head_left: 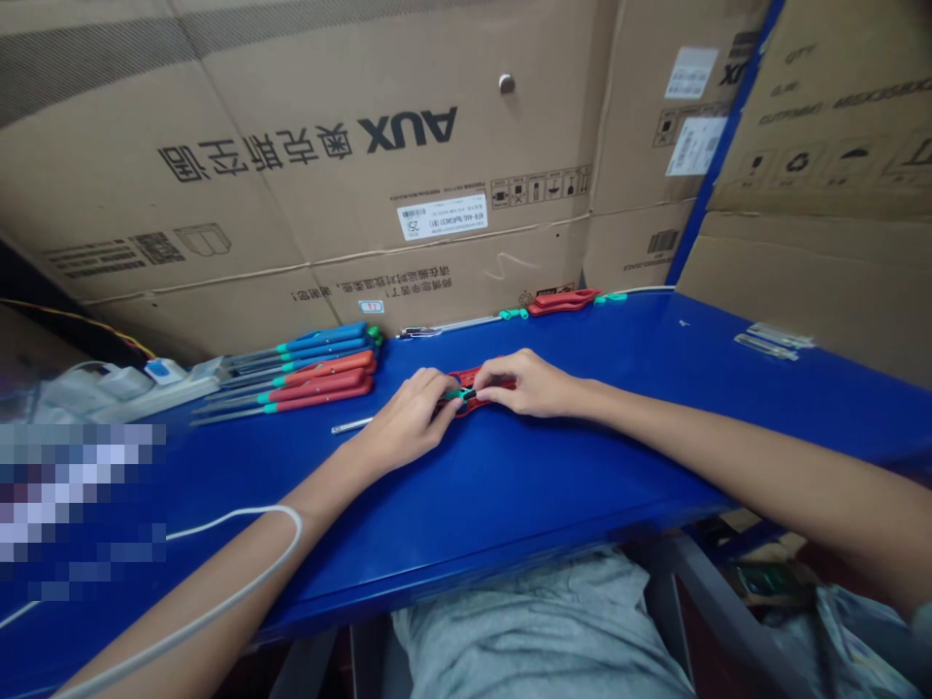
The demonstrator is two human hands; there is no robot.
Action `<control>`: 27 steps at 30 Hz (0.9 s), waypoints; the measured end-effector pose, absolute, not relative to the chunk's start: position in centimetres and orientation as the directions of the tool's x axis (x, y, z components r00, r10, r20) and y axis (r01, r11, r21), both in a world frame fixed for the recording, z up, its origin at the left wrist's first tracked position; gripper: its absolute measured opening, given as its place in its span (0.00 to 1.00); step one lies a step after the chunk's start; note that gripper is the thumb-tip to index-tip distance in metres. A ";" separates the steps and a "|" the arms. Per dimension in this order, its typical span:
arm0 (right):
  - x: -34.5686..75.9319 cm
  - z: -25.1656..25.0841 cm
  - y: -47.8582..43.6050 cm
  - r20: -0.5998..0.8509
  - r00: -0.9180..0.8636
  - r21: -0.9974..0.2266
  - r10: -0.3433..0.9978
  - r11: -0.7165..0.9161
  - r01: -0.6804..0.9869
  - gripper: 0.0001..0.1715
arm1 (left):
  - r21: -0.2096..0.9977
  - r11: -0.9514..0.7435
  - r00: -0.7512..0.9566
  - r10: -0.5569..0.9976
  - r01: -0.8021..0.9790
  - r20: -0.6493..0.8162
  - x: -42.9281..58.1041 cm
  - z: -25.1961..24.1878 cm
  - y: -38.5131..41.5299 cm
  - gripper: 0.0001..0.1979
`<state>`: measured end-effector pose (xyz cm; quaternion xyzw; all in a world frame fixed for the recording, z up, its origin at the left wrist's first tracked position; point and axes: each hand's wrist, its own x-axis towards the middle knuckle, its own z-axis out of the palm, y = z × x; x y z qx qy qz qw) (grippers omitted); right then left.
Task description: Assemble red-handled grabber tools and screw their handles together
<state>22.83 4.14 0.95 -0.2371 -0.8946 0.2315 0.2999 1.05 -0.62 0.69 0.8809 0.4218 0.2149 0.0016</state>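
Observation:
My left hand (415, 416) is closed, with its thumb and fingertips pinching a small green piece (455, 395). Close against it, my right hand (530, 384) pinches a small dark part (470, 394). Under and between the fingertips lies a red plastic handle shell (466, 377), largely covered by both hands. A thin metal rod (350, 425) sticks out to the left from behind my left hand; whether it joins the green piece is hidden.
Several long-shafted tools with blue handles (331, 337) and red handles (327, 383) lie at left beside a white power strip (171, 393). Red handle pieces (564, 302) and green parts (514, 314) lie along the cardboard wall (327, 214). A white cable (240, 587) crosses my left forearm. Clear strips (776, 340) lie right.

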 end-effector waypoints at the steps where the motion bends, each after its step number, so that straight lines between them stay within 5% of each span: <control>1: 22.8 1.0 4.2 0.421 -0.706 -0.564 0.569 0.774 0.288 0.05 | 0.178 -0.644 0.547 0.740 0.744 0.391 1.0 0.7 -0.6 0.08; 19: 22.8 0.8 4.3 0.445 -0.668 -0.609 0.596 0.749 0.263 0.03 | 0.211 -0.668 0.478 0.685 0.714 0.550 1.1 -0.1 -0.3 0.07; 27: 22.7 0.9 4.2 0.451 -0.664 -0.618 0.596 0.745 0.249 0.03 | 0.135 -0.675 0.483 0.639 0.725 0.598 0.9 -0.3 -0.3 0.06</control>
